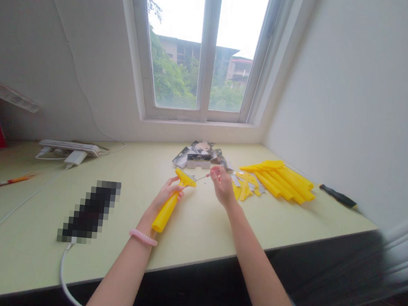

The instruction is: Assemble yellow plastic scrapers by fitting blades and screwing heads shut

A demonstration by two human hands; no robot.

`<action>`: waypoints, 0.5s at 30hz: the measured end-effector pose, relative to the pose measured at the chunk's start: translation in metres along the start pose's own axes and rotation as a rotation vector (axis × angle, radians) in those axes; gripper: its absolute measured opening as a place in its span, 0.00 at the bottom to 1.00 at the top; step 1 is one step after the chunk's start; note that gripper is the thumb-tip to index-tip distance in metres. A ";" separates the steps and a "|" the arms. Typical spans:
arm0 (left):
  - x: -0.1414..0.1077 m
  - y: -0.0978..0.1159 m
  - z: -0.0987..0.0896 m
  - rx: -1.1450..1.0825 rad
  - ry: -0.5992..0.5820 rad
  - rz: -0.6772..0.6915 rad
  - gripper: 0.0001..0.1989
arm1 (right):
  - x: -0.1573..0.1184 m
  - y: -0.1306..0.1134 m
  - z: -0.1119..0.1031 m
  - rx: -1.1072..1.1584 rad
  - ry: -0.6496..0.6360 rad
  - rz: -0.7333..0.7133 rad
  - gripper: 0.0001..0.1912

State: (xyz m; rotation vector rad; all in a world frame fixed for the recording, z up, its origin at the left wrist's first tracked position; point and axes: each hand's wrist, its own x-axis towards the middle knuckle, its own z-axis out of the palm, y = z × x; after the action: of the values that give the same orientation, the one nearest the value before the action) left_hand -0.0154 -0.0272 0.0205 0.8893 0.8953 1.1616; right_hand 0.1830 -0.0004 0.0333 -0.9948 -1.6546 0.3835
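Observation:
A yellow scraper [165, 214] with a wide head and a round handle lies across my left hand [164, 195], whose fingers are wrapped round it just below the head. My right hand [223, 186] pinches a small screwdriver [202, 178], its thin shaft pointing left. The shaft's tip meets the scraper's head, though exactly where it seats is too small to tell. Just behind the head, tiny metal bits lie on the table. Flat yellow pieces [245, 190] lie to the right of my right hand, and several yellow handles [289, 183] are heaped beyond them.
Black-and-white packages [199, 160] stand near the window. A dark-handled screwdriver [339, 196] lies at the right by the wall. On the left are a pixelated dark object [90, 212] with a white cable, a power strip [69, 147] and a red-orange stick [1, 184]. The table's front edge runs below my forearms.

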 end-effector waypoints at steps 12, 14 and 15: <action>-0.001 0.002 0.003 0.020 -0.007 -0.021 0.30 | 0.001 -0.002 -0.004 -0.011 0.116 -0.011 0.15; 0.000 0.001 0.003 0.015 0.002 -0.030 0.31 | 0.001 -0.002 -0.004 -0.034 0.140 0.004 0.15; 0.000 0.001 0.003 0.008 0.007 -0.032 0.31 | 0.001 -0.002 -0.004 -0.039 0.145 0.007 0.16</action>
State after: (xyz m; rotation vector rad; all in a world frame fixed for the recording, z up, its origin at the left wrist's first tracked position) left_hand -0.0135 -0.0272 0.0226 0.8748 0.9179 1.1350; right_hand 0.1856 -0.0021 0.0364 -1.0333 -1.5331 0.2782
